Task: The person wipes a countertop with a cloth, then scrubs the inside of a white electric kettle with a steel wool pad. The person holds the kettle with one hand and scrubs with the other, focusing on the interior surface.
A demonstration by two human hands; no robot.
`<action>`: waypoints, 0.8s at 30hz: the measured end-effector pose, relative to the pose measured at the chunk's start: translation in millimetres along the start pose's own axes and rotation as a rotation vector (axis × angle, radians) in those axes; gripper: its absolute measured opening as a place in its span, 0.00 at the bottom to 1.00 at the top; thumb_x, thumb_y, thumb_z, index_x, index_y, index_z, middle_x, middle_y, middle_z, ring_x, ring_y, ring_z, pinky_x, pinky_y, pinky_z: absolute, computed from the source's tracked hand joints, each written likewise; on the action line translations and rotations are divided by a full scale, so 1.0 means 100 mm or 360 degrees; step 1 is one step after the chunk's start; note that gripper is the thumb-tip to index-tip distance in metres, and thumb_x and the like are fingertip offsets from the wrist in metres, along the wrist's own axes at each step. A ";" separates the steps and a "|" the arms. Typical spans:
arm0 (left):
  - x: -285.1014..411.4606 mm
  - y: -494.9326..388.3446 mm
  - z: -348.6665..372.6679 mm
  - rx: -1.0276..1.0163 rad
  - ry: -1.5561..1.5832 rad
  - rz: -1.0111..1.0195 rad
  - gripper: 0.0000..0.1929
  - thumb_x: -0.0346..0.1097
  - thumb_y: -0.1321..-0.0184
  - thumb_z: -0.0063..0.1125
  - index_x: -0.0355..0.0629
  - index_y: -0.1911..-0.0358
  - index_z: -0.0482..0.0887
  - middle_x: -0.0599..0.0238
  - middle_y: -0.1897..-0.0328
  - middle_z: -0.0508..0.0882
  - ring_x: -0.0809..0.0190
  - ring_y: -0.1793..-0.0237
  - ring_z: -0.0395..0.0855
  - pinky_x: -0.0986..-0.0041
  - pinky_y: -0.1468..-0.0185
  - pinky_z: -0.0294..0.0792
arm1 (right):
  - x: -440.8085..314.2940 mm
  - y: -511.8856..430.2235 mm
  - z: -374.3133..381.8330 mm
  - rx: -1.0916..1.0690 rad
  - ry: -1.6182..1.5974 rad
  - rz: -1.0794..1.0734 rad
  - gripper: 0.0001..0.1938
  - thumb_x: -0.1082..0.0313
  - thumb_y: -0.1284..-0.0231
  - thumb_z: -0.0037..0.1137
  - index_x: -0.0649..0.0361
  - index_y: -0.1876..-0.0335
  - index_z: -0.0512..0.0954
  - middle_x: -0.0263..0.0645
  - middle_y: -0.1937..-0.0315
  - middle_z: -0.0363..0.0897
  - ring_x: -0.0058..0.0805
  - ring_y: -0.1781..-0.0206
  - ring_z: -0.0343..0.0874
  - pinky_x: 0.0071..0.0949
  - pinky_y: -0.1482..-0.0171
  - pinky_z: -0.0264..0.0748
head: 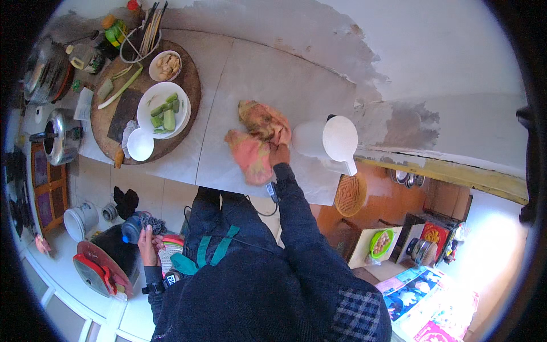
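Observation:
My right hand point(280, 154) grips a pink and brown cloth point(252, 156), which lies bunched on the pale countertop point(222, 141). To the right of the cloth stands a white plastic pitcher point(310, 139) with its lid. My left hand point(149, 247) hangs beside my body, below the counter's edge, fingers partly bent, with nothing visible in it. Left on the counter is a round wooden chopping board point(192, 77). On it are a white bowl of green vegetable pieces point(143, 102), a small bowl of garlic point(168, 66), a cleaver point(124, 115), a scallion point(119, 89) and a small white bowl point(140, 144).
A chopstick holder point(141, 47) and bottles point(85, 57) stand behind the board. A metal pot point(62, 137) is at the left. Buckets point(80, 221) sit on the floor. A woven basket point(350, 194) and a green basket of eggs point(381, 243) are at the right.

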State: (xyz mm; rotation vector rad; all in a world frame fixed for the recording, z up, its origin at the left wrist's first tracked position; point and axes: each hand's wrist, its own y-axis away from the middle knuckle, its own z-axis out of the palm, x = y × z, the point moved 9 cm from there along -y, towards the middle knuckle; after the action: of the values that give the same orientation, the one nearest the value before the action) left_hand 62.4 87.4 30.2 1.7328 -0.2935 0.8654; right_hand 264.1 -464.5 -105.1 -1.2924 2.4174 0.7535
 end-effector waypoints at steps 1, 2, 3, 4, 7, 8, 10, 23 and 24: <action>0.00 -0.08 -0.03 -0.0003 -0.0005 -0.0031 0.14 0.48 0.29 0.53 0.44 0.54 0.75 0.62 0.79 0.80 0.70 0.87 0.75 0.79 0.83 0.71 | -0.13 -0.11 -0.12 0.0228 -0.0103 -0.0160 0.28 0.51 0.34 0.52 0.64 0.36 0.68 0.64 0.58 0.80 0.64 0.53 0.79 0.52 0.50 0.75; 0.03 -0.16 -0.05 -0.0023 -0.0054 -0.0037 0.16 0.49 0.29 0.53 0.44 0.53 0.76 0.63 0.79 0.80 0.70 0.87 0.75 0.79 0.84 0.70 | -0.27 -0.19 -0.28 0.0519 -0.0220 -0.0355 0.32 0.51 0.34 0.52 0.62 0.30 0.64 0.64 0.57 0.80 0.64 0.54 0.79 0.53 0.50 0.74; 0.06 -0.24 -0.06 -0.0043 -0.0095 -0.0041 0.17 0.49 0.30 0.54 0.43 0.51 0.77 0.63 0.80 0.80 0.70 0.88 0.75 0.79 0.85 0.69 | -0.34 -0.33 -0.30 0.0524 -0.0203 -0.0382 0.33 0.54 0.33 0.52 0.59 0.27 0.58 0.64 0.53 0.79 0.64 0.51 0.78 0.51 0.48 0.74; 0.08 -0.31 -0.06 -0.0069 -0.0118 -0.0038 0.18 0.50 0.30 0.54 0.43 0.50 0.78 0.64 0.80 0.80 0.70 0.88 0.74 0.79 0.86 0.68 | -0.42 -0.47 -0.34 0.0524 -0.0183 -0.0415 0.35 0.56 0.32 0.51 0.57 0.24 0.53 0.64 0.49 0.77 0.64 0.49 0.77 0.50 0.46 0.73; 0.13 -0.50 -0.13 -0.0079 -0.0188 -0.0086 0.18 0.50 0.30 0.55 0.43 0.50 0.78 0.64 0.81 0.80 0.69 0.88 0.75 0.79 0.85 0.68 | -0.36 -0.93 -0.26 0.0092 -0.0294 -0.0020 0.36 0.57 0.30 0.49 0.58 0.22 0.49 0.63 0.37 0.69 0.61 0.37 0.69 0.45 0.37 0.68; 0.15 -0.54 -0.14 -0.0109 -0.0236 -0.0084 0.18 0.51 0.30 0.54 0.43 0.50 0.78 0.64 0.81 0.80 0.69 0.88 0.75 0.79 0.85 0.68 | -0.30 -0.99 -0.22 -0.0045 -0.0385 0.0141 0.35 0.56 0.30 0.48 0.59 0.22 0.50 0.62 0.33 0.66 0.60 0.33 0.66 0.43 0.33 0.65; 0.19 -0.64 -0.14 -0.0156 -0.0221 -0.0126 0.15 0.48 0.30 0.54 0.43 0.55 0.76 0.62 0.81 0.81 0.68 0.89 0.75 0.78 0.85 0.68 | -0.13 -0.90 -0.06 -0.0377 -0.0116 0.0445 0.35 0.55 0.30 0.47 0.63 0.24 0.52 0.62 0.33 0.66 0.60 0.33 0.66 0.44 0.33 0.65; 0.29 -0.96 0.22 -0.0229 -0.0210 -0.0273 0.12 0.47 0.30 0.57 0.47 0.62 0.74 0.63 0.80 0.81 0.69 0.88 0.74 0.78 0.84 0.68 | -0.15 0.13 -0.13 0.0321 -0.0123 -0.0491 0.23 0.53 0.30 0.49 0.65 0.40 0.72 0.65 0.53 0.78 0.63 0.48 0.76 0.52 0.45 0.71; 0.30 -0.95 0.22 -0.0226 -0.0205 -0.0267 0.12 0.47 0.30 0.56 0.47 0.62 0.74 0.63 0.80 0.81 0.69 0.88 0.74 0.78 0.84 0.68 | -0.20 -0.26 -0.08 0.0204 -0.0186 -0.0347 0.23 0.56 0.30 0.48 0.68 0.40 0.72 0.65 0.49 0.75 0.59 0.42 0.72 0.50 0.40 0.68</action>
State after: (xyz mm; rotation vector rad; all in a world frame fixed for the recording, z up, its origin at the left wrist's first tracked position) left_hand 148.5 107.0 -21.5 1.6570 -0.2832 0.5988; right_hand 296.6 -466.8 -96.7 -1.3906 2.1521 0.5864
